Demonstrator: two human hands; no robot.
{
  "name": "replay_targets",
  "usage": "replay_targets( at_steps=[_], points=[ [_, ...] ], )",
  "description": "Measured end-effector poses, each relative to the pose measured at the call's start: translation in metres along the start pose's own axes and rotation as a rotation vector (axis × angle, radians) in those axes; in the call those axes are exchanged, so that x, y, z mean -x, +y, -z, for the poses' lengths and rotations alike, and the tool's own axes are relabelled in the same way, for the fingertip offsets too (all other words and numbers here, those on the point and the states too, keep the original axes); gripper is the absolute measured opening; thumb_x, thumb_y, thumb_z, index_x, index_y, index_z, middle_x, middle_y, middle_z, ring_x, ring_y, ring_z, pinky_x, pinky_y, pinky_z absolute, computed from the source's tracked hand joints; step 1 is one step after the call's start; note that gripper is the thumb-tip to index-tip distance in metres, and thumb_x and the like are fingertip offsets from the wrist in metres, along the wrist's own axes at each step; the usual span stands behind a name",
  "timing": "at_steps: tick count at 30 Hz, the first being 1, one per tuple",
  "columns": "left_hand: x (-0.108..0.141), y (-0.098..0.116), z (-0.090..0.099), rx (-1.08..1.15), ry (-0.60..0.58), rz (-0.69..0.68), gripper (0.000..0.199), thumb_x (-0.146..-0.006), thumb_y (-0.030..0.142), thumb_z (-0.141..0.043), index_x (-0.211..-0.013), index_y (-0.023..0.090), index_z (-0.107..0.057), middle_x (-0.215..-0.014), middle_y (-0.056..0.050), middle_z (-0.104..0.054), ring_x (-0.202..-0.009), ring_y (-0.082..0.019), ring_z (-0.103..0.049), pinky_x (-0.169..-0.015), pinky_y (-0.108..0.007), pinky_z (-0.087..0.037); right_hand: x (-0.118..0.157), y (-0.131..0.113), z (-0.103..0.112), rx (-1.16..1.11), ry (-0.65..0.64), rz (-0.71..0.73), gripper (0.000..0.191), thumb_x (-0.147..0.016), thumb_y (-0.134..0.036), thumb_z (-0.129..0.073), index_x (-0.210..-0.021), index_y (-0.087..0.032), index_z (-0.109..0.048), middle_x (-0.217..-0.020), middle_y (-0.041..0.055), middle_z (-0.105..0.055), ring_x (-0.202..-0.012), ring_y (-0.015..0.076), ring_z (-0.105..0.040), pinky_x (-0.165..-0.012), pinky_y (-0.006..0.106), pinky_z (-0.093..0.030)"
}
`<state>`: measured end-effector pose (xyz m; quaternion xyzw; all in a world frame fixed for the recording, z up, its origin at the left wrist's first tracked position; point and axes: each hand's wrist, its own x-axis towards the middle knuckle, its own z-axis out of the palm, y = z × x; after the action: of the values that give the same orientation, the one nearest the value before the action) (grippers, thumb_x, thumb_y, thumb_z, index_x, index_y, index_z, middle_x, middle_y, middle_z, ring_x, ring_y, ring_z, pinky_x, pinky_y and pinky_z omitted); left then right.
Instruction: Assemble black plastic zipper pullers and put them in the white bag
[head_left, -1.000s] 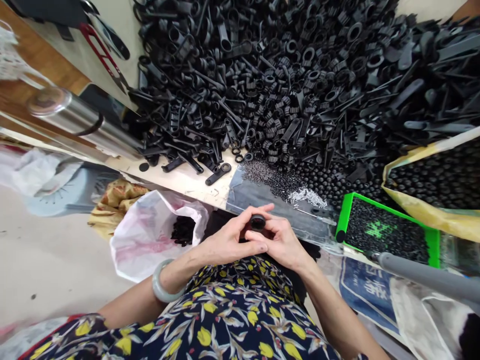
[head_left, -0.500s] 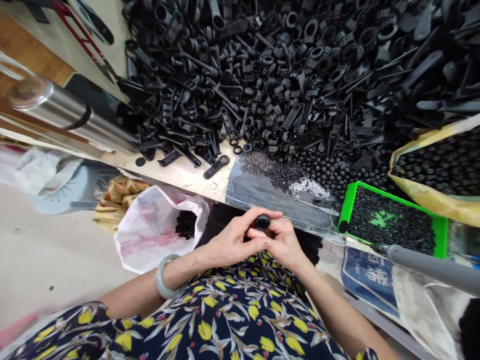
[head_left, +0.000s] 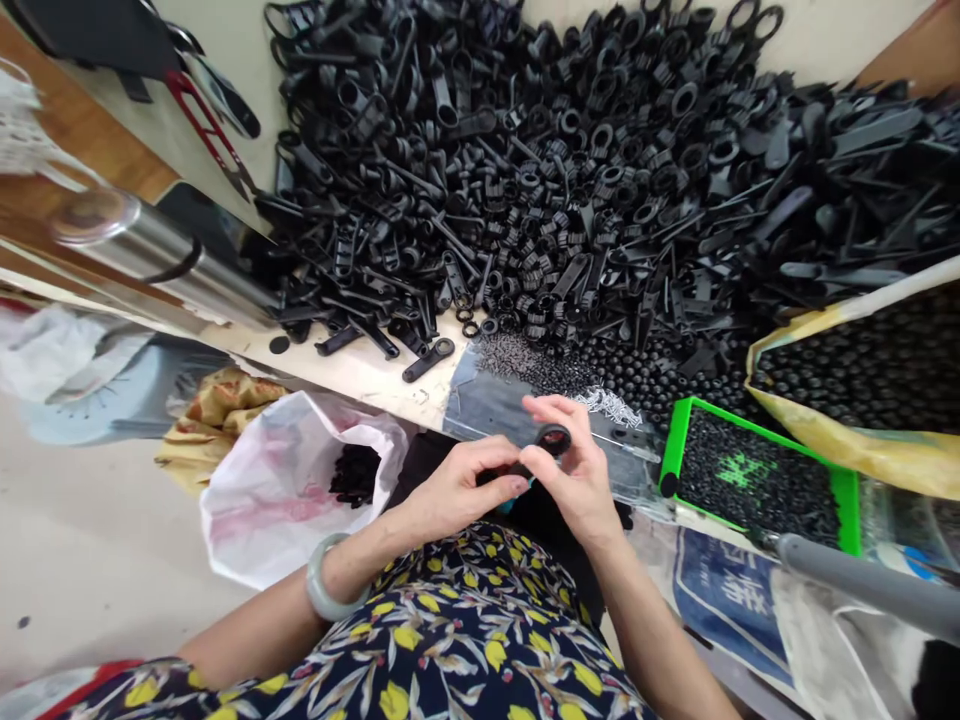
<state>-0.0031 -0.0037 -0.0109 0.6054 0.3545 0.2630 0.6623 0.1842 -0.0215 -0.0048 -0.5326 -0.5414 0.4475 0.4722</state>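
A black plastic lever with a ring-shaped end is held between my hands, above my lap at the bench's front edge. My left hand is closed on its narrow part, thumb and fingers pinching it. Around the ring end, my right hand has its thumb pressed near the ring and its fingers curved behind it. Its index finger reaches forward past the part. Inside the ring, details are too small to make out. A loose black lever of similar shape lies on the bench nearby.
A large heap of black plastic parts covers the bench. Small silver pins lie before it. A green tray of tiny black pieces and a yellow-edged bag stand right. Left are a white bag and a steel flask.
The lever has tilted so its ring end shows. My right hand has opened out somewhat around it, index finger raised forward. The camera view has shifted, showing more of the heap's far side.
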Motion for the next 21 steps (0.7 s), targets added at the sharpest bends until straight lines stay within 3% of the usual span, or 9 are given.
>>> replay_targets(
  at_steps=[4, 8, 13, 15, 17, 19, 21],
  points=[
    [-0.002, -0.005, -0.005, 0.057, 0.000, 0.021, 0.032, -0.098, 0.043, -0.064, -0.112, 0.015, -0.073, -0.104, -0.008, -0.072, -0.094, -0.020, -0.064, -0.089, -0.033, -0.051, -0.003, -0.006, 0.004, -0.205, -0.229, -0.194, 0.031, -0.090, -0.042, -0.077, -0.118, -0.028, -0.079, -0.124, 0.0069, -0.076, -0.118, 0.0267, -0.069, -0.109, 0.046, -0.053],
    [-0.008, -0.004, -0.007, 0.079, -0.044, 0.046, 0.040, -0.099, 0.049, -0.061, -0.111, 0.013, -0.071, -0.095, -0.008, -0.071, -0.083, -0.017, -0.063, -0.077, -0.029, -0.052, -0.003, -0.008, 0.003, -0.282, -0.246, -0.261, 0.035, -0.087, -0.042, -0.081, -0.119, -0.029, -0.079, -0.139, 0.0065, -0.070, -0.132, 0.0301, -0.064, -0.117, 0.051, -0.047],
    [-0.012, -0.002, -0.005, -0.061, -0.036, 0.003, 0.035, -0.099, 0.046, -0.060, -0.097, 0.013, -0.070, -0.074, -0.001, -0.061, -0.066, -0.012, -0.051, -0.059, -0.023, -0.041, 0.002, 0.004, 0.003, -0.361, -0.269, -0.349, 0.041, -0.086, -0.043, -0.082, -0.123, -0.027, -0.078, -0.132, 0.0092, -0.074, -0.120, 0.0297, -0.071, -0.109, 0.050, -0.054],
    [-0.013, -0.003, -0.006, -0.092, -0.004, 0.015, 0.031, -0.098, 0.042, -0.060, -0.089, 0.014, -0.068, -0.071, 0.000, -0.058, -0.063, -0.011, -0.049, -0.058, -0.023, -0.038, 0.003, 0.011, 0.000, -0.389, -0.235, -0.351, 0.040, -0.085, -0.042, -0.083, -0.121, -0.027, -0.078, -0.128, 0.0084, -0.076, -0.115, 0.0273, -0.073, -0.102, 0.044, -0.059],
    [-0.014, -0.005, -0.008, -0.086, 0.050, 0.035, 0.029, -0.097, 0.039, -0.061, -0.083, 0.014, -0.065, -0.072, -0.001, -0.059, -0.065, -0.012, -0.052, -0.060, -0.024, -0.040, 0.001, 0.019, -0.006, -0.396, -0.191, -0.360, 0.041, -0.084, -0.044, -0.083, -0.121, -0.026, -0.078, -0.121, 0.0080, -0.078, -0.098, 0.0225, -0.076, -0.083, 0.034, -0.063],
    [-0.017, -0.008, -0.009, -0.040, 0.098, 0.063, 0.029, -0.097, 0.040, -0.061, -0.083, 0.015, -0.064, -0.076, -0.002, -0.063, -0.068, -0.013, -0.057, -0.063, -0.025, -0.044, -0.005, 0.027, -0.013, -0.387, -0.165, -0.379, 0.046, -0.083, -0.047, -0.083, -0.122, -0.024, -0.077, -0.104, 0.0066, -0.080, -0.069, 0.0147, -0.070, -0.059, 0.025, -0.057],
    [-0.022, -0.010, -0.008, 0.028, 0.130, 0.083, 0.031, -0.096, 0.044, -0.062, -0.086, 0.015, -0.063, -0.077, -0.003, -0.065, -0.067, -0.013, -0.058, -0.064, -0.026, -0.046, -0.015, 0.034, -0.020, -0.382, -0.160, -0.394, 0.051, -0.082, -0.049, -0.083, -0.124, -0.021, -0.076, -0.084, 0.0023, -0.076, -0.050, 0.0089, -0.057, -0.045, 0.021, -0.047]
  ],
)
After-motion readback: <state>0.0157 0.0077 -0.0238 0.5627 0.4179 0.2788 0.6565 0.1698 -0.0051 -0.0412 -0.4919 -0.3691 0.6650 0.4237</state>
